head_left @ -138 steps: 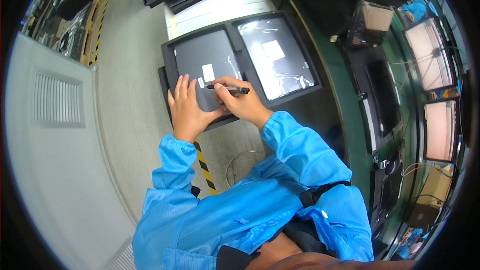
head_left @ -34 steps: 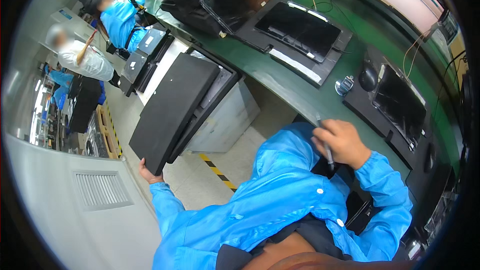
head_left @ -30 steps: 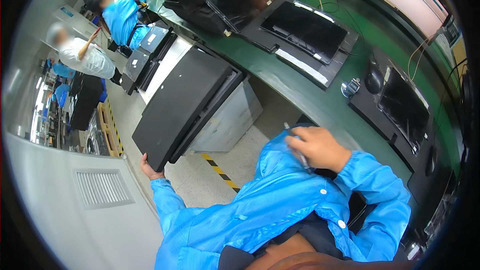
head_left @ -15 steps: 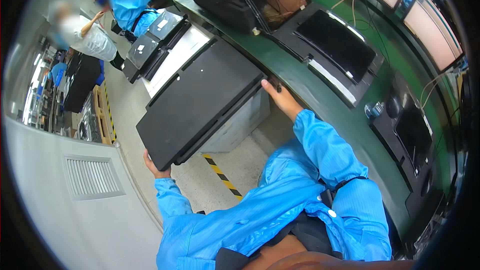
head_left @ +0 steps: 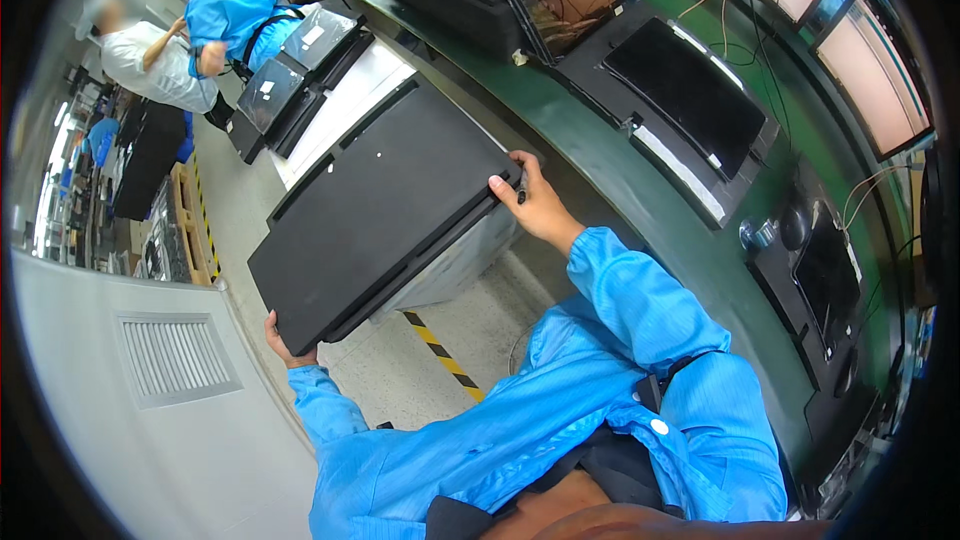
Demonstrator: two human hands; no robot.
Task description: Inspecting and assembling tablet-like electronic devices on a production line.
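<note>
A wide, flat black panel (head_left: 385, 205) lies slantwise in front of me, with a second black edge showing just beneath its near side. My left hand (head_left: 288, 342) grips its near left corner, fingertips along the side edge. At the right end my right hand (head_left: 537, 204) holds the corner, thumb on top and fingers round the edge. Under the panel's near side shows a pale, whitish block-like support (head_left: 450, 280); whether the panel rests on it is hidden. Beyond the panel is a white surface (head_left: 330, 130).
On the white surface sit black units with clear film (head_left: 275, 95). A green workbench (head_left: 640, 200) runs along my right, bearing black screens (head_left: 685, 90). Two co-workers (head_left: 235, 15) stand at the far left. A grey vented wall (head_left: 180, 355) is near left; striped tape (head_left: 440, 355) marks the floor.
The black panel has shifted slightly left and toward me, both hands moving with it. My right hand's fingers now wrap further round the corner. The blue-clad co-worker has turned.
</note>
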